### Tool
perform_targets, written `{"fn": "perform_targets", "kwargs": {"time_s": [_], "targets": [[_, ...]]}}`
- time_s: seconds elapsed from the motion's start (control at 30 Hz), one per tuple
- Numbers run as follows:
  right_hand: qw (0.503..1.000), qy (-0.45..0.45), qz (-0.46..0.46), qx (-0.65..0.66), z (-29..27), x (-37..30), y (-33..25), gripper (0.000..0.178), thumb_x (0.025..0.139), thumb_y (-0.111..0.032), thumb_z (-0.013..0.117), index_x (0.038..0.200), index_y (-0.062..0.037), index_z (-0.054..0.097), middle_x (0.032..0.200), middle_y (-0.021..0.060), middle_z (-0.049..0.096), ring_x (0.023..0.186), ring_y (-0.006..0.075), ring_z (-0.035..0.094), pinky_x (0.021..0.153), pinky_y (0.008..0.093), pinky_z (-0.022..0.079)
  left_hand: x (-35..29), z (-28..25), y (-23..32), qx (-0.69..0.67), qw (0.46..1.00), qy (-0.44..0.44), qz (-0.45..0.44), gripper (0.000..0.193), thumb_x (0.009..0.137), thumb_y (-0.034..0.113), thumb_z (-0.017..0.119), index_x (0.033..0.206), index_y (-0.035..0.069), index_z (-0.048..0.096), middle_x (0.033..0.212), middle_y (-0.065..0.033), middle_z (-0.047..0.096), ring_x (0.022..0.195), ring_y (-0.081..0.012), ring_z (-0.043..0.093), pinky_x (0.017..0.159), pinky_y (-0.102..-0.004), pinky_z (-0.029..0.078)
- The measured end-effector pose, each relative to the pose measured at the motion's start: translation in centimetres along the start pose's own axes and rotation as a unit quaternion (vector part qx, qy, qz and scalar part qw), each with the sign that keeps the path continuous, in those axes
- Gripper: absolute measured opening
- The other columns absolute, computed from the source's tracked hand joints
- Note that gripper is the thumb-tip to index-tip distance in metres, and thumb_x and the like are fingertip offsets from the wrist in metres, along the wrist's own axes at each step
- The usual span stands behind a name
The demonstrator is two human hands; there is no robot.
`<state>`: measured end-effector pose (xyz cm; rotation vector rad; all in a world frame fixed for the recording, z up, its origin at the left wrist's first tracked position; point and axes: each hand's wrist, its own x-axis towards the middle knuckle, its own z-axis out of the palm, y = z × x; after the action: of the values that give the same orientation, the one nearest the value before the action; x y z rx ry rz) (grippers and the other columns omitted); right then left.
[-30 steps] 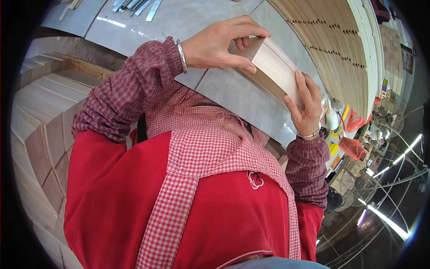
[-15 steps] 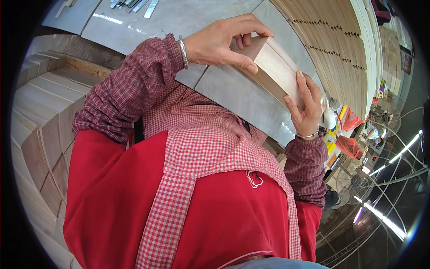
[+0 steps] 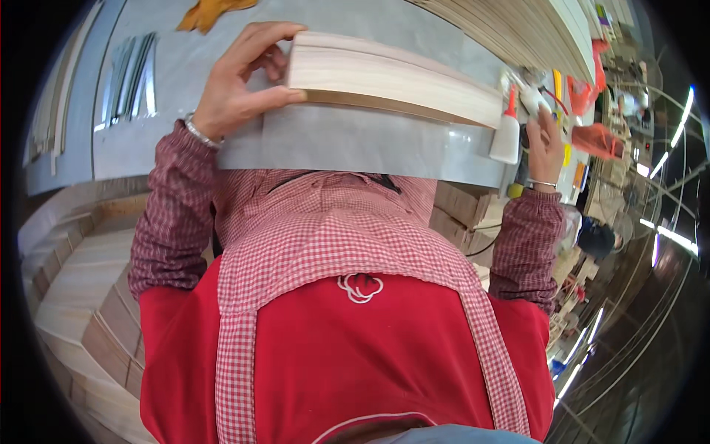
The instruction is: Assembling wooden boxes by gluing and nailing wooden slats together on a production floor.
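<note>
My left hand [image 3: 251, 70] grips the left end of a long pale wooden piece [image 3: 392, 78], thumb on the near edge and fingers over the far edge. The piece lies crosswise over the grey table, with a grooved strip along its far side and a brownish face along its near side. Beyond its right end, my right hand [image 3: 546, 144] is off the wood, fingers stretched away from me. Just left of that hand is a white squeeze bottle [image 3: 506, 139] with a red nozzle. Another white bottle [image 3: 531, 98] lies close to the fingertips; whether they touch it is unclear.
Metal strips [image 3: 129, 78] lie at the left of the grey table [image 3: 325, 144]. An orange-yellow cloth [image 3: 211, 13] sits at the far edge. Long boards [image 3: 510, 33] are stacked at the far right, near red plastic bags [image 3: 595, 139]. Wooden pieces [image 3: 96, 274] are piled at my left.
The wooden piece has swung from slanting to nearly crosswise and shifted left with my left hand. My right hand has let go of its right end and moved right to the bottles.
</note>
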<state>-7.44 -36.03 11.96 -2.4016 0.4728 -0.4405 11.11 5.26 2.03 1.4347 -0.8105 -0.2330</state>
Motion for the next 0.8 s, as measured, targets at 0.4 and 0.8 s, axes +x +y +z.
{"fn": "perform_targets", "kwargs": {"time_s": [0.4,0.8], "targets": [[0.898,0.003,0.253,-0.360,-5.8,-6.9,20.2,0.066,0.066,-0.028,0.067,0.124,-0.0014,0.049,0.104,0.0190,0.062,0.092,0.0335,0.060,0.081,0.0367,0.047,-0.1,-0.5,-0.5,0.065,0.998,0.000,0.005,0.068,0.061,0.010,0.081,0.124,0.013,0.055,0.113,-0.0013,0.051,0.082,-0.0113,0.048,0.073,-0.0205,0.043],[0.927,-0.033,0.367,-0.073,-9.2,-2.9,-2.8,0.034,0.069,-0.008,0.061,0.100,0.0041,0.056,0.073,0.0140,0.060,0.055,0.0217,0.056,0.054,0.0280,0.047,-0.3,-0.3,-0.5,0.048,0.998,0.027,0.026,0.062,0.062,0.016,0.081,0.119,0.014,0.059,0.109,-0.0002,0.055,0.086,-0.0130,0.051,0.073,-0.0215,0.042]]}}
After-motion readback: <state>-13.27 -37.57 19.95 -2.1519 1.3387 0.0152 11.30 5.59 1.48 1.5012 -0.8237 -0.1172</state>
